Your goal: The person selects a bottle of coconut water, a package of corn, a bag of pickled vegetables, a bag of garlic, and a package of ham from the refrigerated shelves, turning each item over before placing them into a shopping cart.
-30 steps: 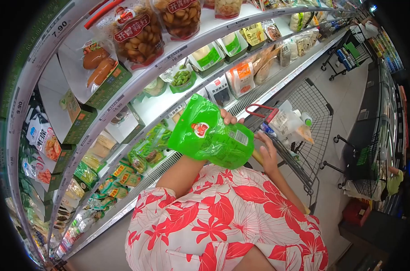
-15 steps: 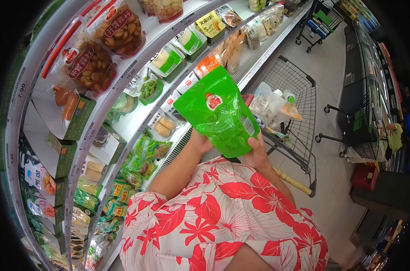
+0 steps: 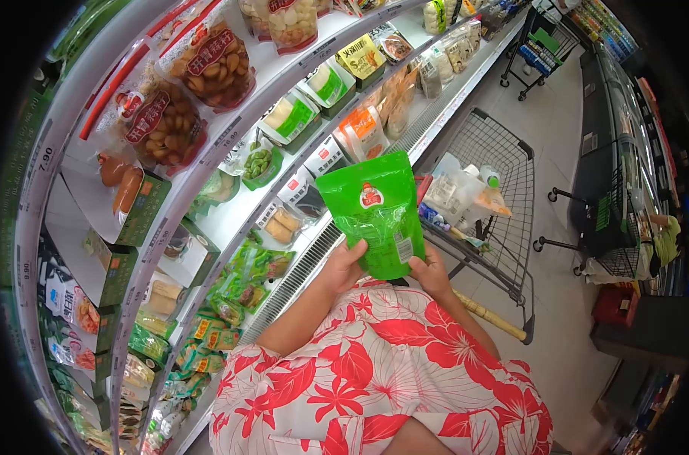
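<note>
Gripping the green pouch (image 3: 373, 216) low on its two sides, both hands are closed on it: the left hand (image 3: 342, 267) at the lower left corner, the right hand (image 3: 432, 271) at the lower right, each thumb on the near face, the fingers behind mostly hidden. The pouch stands between them and rises away from the chest, its long axis leaning a little to the left at the top; neither hand is clearly nearer. Its film is glossy and creased, broad and flat above, fuller toward the base, with a small red-and-white emblem and a pale barcode patch. The shelves (image 3: 227, 139) curve along the left, lined with see-through packs; on the right is a cart (image 3: 516, 163) of thin wire mesh. A smooth, straw-coloured rod (image 3: 490, 315) runs beside the right forearm, near the flower-printed shirt (image 3: 375, 371)
</note>
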The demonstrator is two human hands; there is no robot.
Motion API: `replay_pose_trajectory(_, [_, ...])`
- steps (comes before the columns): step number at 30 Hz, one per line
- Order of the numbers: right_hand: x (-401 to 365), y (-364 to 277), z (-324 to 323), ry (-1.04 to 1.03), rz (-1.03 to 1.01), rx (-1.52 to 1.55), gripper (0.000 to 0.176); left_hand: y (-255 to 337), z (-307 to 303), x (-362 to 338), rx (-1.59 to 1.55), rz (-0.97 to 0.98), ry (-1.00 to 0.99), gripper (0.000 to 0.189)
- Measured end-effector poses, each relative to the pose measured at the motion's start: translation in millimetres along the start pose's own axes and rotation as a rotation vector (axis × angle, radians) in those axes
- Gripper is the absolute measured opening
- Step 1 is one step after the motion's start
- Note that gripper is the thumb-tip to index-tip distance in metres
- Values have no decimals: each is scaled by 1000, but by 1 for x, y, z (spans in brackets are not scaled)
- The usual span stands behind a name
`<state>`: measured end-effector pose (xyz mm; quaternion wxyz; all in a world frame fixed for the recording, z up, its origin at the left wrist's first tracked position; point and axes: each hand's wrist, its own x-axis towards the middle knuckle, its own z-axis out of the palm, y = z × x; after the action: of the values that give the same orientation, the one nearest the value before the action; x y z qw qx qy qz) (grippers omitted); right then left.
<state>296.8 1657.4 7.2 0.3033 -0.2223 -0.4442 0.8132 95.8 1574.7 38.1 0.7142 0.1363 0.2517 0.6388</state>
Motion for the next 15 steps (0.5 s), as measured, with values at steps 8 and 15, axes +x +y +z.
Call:
replay_pose_trajectory(8, [2,0,13,183,-33,-301,35,3,-8,-6,108,-30,75,58])
replay_pose_trajectory(15, [6,4,9,208,-67,-258,35,4,-14,-4,185,-62,25,59])
